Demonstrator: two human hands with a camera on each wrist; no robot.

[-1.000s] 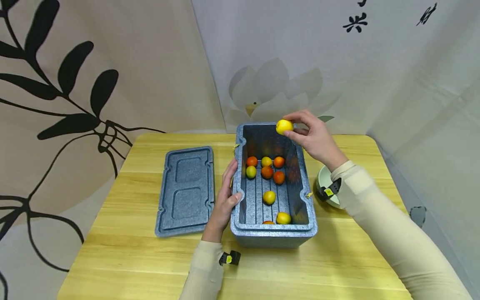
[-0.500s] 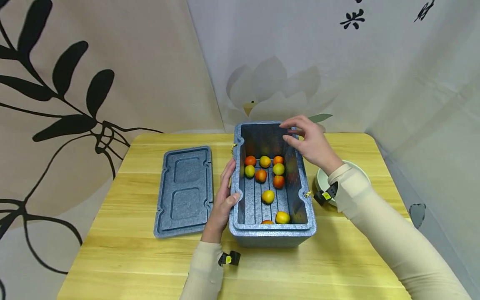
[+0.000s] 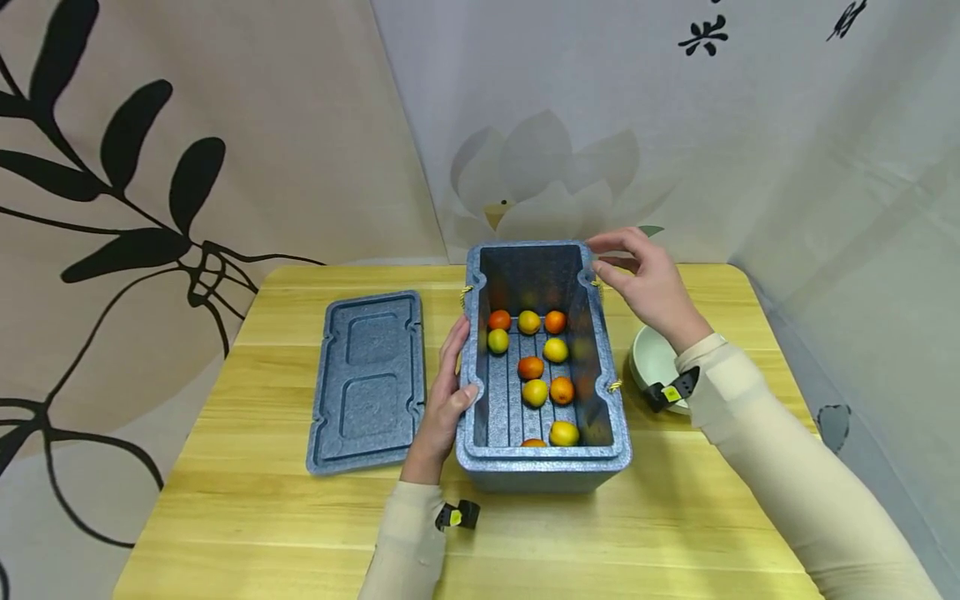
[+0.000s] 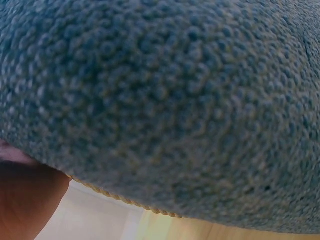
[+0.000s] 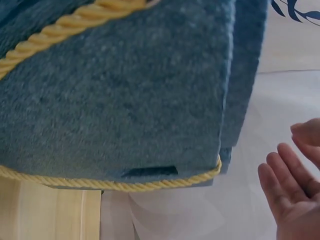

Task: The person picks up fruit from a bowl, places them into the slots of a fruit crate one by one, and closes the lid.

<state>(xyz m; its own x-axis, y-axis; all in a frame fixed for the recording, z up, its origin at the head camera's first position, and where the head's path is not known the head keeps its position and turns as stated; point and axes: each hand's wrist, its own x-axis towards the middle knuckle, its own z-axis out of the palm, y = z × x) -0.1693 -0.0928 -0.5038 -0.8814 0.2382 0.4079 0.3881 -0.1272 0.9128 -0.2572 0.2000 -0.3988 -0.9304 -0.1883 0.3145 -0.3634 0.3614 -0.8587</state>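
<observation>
A deep blue-grey foam box (image 3: 546,482) stands on the table with its top uncovered. Several small round fruits lie on its ribbed floor, some yellow, like this yellow fruit (image 3: 556,350), others orange-red, like this orange-red fruit (image 3: 531,367). Against the box's left side rests my left hand (image 3: 447,398), fingers along the outer wall and thumb on the rim; the left wrist view shows mostly foam. My right hand (image 3: 648,287) hovers by the far right corner, holding nothing, its fingers loosely bent. Those fingers appear apart from the box in the right wrist view.
Left of the box lies its flat foam lid (image 3: 367,382). A pale green bowl (image 3: 651,358) sits to the right, partly hidden under my right wrist. Yellow rope (image 5: 135,187) runs along the box's side. A printed cloth (image 3: 315,150) hangs behind the table.
My right hand let go of a yellow fruit, which is now inside the box, and moved right past the rim. Some orange-red fruits rolled nearer. My left hand stayed on the box.
</observation>
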